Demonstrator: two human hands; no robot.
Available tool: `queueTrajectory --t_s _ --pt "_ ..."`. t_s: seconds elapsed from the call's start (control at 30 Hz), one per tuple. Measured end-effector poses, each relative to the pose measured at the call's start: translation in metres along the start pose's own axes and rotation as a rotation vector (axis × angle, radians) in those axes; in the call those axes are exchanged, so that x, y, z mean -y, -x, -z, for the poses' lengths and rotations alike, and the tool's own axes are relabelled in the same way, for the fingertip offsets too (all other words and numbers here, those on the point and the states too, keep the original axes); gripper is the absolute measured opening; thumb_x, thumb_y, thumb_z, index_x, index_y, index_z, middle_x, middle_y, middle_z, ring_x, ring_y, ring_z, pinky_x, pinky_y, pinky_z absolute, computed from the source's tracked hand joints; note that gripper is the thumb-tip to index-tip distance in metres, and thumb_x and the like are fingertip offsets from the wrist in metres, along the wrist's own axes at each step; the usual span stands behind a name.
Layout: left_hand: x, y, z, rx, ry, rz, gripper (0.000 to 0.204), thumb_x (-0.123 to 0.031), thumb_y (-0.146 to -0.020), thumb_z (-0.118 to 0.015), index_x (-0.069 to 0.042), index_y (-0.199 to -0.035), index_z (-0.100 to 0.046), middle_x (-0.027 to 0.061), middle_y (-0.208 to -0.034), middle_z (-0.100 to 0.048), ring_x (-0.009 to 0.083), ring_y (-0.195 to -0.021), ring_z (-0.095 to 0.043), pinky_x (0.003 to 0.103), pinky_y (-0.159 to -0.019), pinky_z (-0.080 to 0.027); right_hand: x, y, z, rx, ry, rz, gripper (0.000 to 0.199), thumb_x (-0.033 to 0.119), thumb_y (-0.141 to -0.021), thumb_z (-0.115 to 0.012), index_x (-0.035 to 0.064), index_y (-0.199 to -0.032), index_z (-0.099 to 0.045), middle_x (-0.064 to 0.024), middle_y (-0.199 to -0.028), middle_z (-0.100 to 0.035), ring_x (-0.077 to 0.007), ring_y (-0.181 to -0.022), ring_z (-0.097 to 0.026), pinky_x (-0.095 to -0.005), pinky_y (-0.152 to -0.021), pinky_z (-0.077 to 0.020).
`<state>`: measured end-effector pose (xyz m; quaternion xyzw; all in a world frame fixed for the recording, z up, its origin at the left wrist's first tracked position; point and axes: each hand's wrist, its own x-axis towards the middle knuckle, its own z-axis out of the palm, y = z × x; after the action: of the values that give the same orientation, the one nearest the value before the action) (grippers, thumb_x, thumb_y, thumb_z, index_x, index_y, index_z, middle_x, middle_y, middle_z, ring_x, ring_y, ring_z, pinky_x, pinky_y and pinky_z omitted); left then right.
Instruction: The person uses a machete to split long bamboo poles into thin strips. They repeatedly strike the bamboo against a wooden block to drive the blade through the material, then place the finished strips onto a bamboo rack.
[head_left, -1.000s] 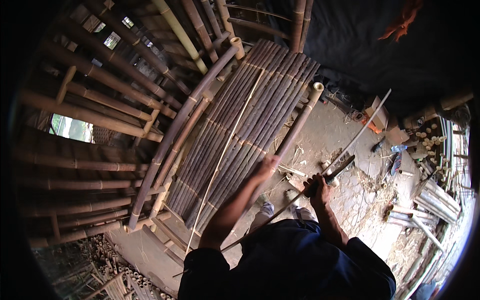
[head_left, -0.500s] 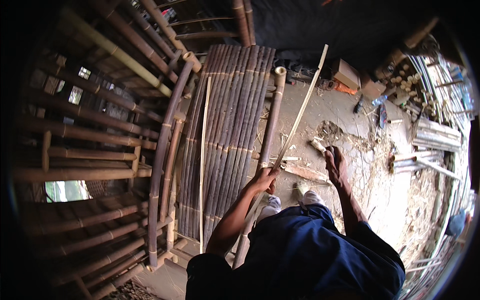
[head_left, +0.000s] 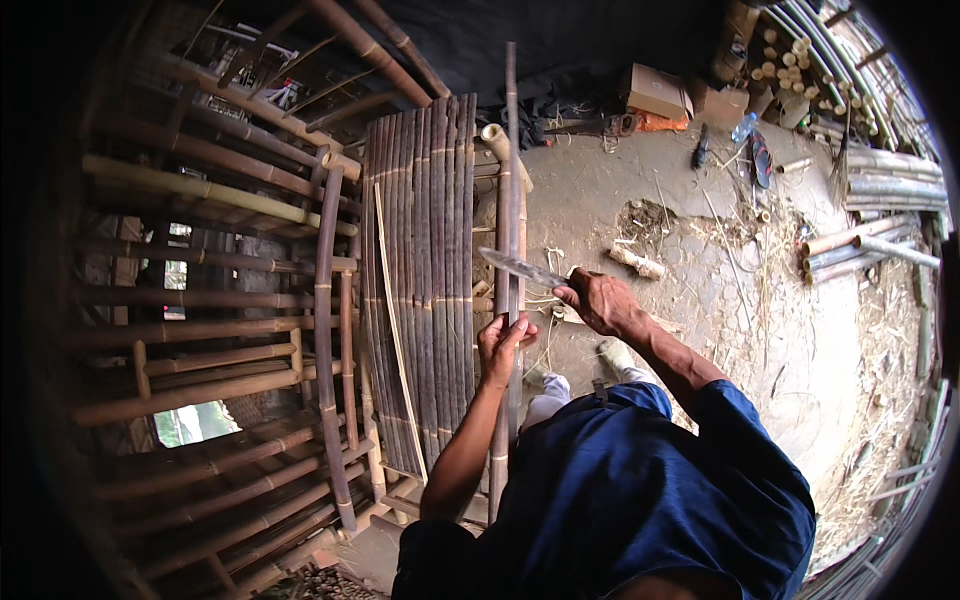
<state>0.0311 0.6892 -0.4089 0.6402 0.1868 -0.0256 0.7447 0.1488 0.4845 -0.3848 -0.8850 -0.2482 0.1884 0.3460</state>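
My left hand point(head_left: 502, 345) has its thumb and fingers around a long, narrow bamboo strip point(head_left: 512, 130), dark side showing, which runs away from me almost straight. My right hand point(head_left: 603, 303) grips a knife, its handle mostly hidden in the fist. The knife's grey blade point(head_left: 522, 267) points left and crosses the strip just beyond my left hand; whether it touches cannot be made out. Left of my hands, a bench top of dark bamboo slats point(head_left: 425, 230) carries a loose pale bamboo strip point(head_left: 392, 310) lying lengthwise.
A round bamboo rail point(head_left: 502, 400) borders the bench's right side. Bamboo frames point(head_left: 230, 330) fill the left. On the littered floor lie a short bamboo piece point(head_left: 637, 263), a sandal point(head_left: 760, 160) and a cardboard box point(head_left: 660, 92). Bamboo poles point(head_left: 895, 190) are stacked at the right.
My right hand has come in leftward from the right, and the knife blade now shows over the strip. The strip has swung upright and turned dark side up. The view has shifted.
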Motion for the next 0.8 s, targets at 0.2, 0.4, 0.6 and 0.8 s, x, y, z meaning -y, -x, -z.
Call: queueTrajectory --t_s 0.2,0.4,0.6,0.8 --pt "-0.025 0.008 -0.047 0.010 -0.049 0.159 0.036 -0.030 -0.095 -0.064 -0.008 -0.123 -0.058 -0.0046 -0.069 -0.048 0.0014 -0.043 -0.034 0.021 -0.042 -0.034 -0.013 0.023 0.023 -0.027 0.094 0.158 0.060 0.061 -0.096 -0.045 0.0027 -0.097 -0.060 -0.0228 -0.082 -0.066 -0.0409 -0.076 -0.067 -0.0491 -0.066 -0.0525" --pt "-0.028 0.015 -0.069 -0.116 -0.089 0.023 0.051 -0.034 -0.095 -0.067 -0.008 -0.136 -0.053 -0.0055 -0.068 -0.049 0.0021 -0.043 -0.033 0.022 -0.040 -0.027 -0.015 0.042 0.000 -0.002 0.060 0.360 0.066 0.065 -0.095 -0.041 0.0037 -0.107 -0.061 -0.0251 -0.083 -0.066 -0.0409 -0.078 -0.068 -0.0483 -0.071 -0.0543" --pt "-0.075 0.058 -0.079 -0.068 -0.185 0.000 0.050 -0.027 -0.096 -0.068 0.000 -0.135 -0.053 -0.0109 -0.063 -0.044 -0.0001 -0.048 -0.033 0.021 -0.043 -0.024 -0.045 -0.016 0.009 -0.317 0.022 -0.068 0.061 0.059 -0.098 -0.039 0.0053 -0.087 -0.064 -0.0213 -0.077 -0.068 -0.0401 -0.064 -0.067 -0.0483 -0.056 -0.0536" --pt "-0.064 0.083 -0.027 -0.159 -0.217 -0.037 0.054 -0.031 -0.096 -0.067 0.000 -0.137 -0.051 -0.0075 -0.073 -0.053 0.0013 -0.052 -0.038 0.020 -0.044 -0.028 0.053 0.064 -0.015 0.060 0.066 0.347 0.066 0.069 -0.092 -0.043 0.0066 -0.107 -0.062 -0.0188 -0.073 -0.067 -0.0405 -0.068 -0.068 -0.0503 -0.062 -0.0540"
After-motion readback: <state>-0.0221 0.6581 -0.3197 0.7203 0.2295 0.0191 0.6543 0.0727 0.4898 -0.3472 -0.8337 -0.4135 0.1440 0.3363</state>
